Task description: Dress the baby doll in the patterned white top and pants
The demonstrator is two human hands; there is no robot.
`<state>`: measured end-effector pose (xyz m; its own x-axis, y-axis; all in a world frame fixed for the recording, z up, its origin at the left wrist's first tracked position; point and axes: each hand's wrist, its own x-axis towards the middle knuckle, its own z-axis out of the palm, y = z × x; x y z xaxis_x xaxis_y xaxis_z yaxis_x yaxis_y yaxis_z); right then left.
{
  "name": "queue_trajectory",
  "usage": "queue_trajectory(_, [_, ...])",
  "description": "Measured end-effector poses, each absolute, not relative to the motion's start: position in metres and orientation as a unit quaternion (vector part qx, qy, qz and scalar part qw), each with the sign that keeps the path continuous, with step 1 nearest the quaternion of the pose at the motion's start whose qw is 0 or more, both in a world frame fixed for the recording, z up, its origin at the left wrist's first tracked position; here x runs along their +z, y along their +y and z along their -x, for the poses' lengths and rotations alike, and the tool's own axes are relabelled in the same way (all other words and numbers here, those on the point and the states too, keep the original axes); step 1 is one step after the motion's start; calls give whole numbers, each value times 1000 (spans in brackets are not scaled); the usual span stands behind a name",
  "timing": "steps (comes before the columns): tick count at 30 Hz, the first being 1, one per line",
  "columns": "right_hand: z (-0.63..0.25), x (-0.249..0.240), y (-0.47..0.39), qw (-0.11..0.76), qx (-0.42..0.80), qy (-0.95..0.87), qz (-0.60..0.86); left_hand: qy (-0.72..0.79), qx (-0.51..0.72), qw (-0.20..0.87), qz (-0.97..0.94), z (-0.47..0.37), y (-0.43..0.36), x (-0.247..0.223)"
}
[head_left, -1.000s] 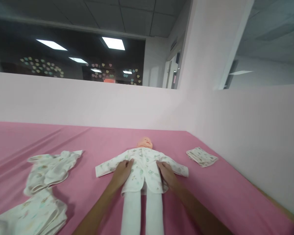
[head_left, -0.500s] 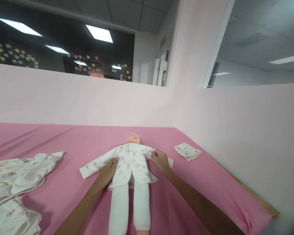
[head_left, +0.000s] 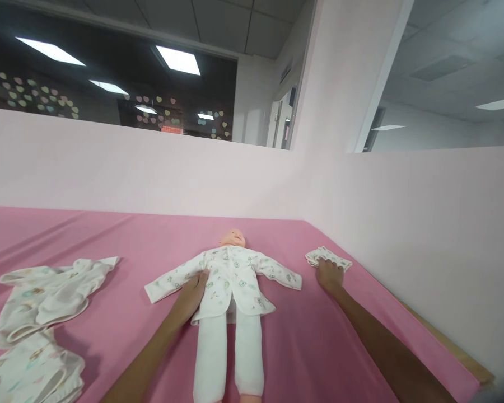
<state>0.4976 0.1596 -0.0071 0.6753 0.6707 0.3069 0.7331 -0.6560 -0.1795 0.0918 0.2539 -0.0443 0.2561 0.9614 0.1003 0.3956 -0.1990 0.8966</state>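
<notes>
A baby doll point(head_left: 233, 237) lies on its back on the pink sheet. It wears a white printed jacket point(head_left: 231, 280) with long sleeves spread sideways, and white trousers point(head_left: 210, 355). My left hand point(head_left: 194, 292) rests against the jacket's left side below the sleeve, fingers laid along the doll's torso. Off to the right, my right hand point(head_left: 331, 275) has its fingers curled onto the near edge of a folded printed cloth point(head_left: 340, 261). The cloth still lies on the sheet, and the fingertips are partly hidden.
Loose printed baby clothes point(head_left: 46, 296) lie at the left, with another crumpled printed garment point(head_left: 33, 372) nearer. The pink sheet point(head_left: 121, 235) runs up to a white wall point(head_left: 151, 173) behind. A second wall point(head_left: 437, 224) borders it at the right, with windows above.
My right hand has left the doll's sleeve and moved right onto the folded cloth. The sleeve now lies stretched out. My left hand stays by the torso. The view has shifted slightly.
</notes>
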Motion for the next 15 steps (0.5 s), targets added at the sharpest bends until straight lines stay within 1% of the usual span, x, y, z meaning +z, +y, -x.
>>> queue_trajectory(2, [-494,7,160,164,-110,-377,905,490,354,390,-695,-91,254,-43])
queue_trajectory(6, [-468,52,167,252,-103,-384,882,472,423,280,-721,-96,245,-33])
queue_trajectory(7, [-457,66,168,278,-99,-398,868,463,442,268,-721,-100,238,-28])
queue_trajectory(9, [-428,92,166,327,-87,-443,830,434,462,288,-718,-111,219,-12])
queue_trajectory(12, [-368,125,150,385,-61,-523,758,372,465,360,-718,-131,179,22])
queue_trajectory(13, [-346,133,141,428,-22,-560,709,347,471,381,-716,-137,166,34])
queue_trajectory(15, [-304,145,120,469,42,-619,628,303,498,388,-714,-143,143,55])
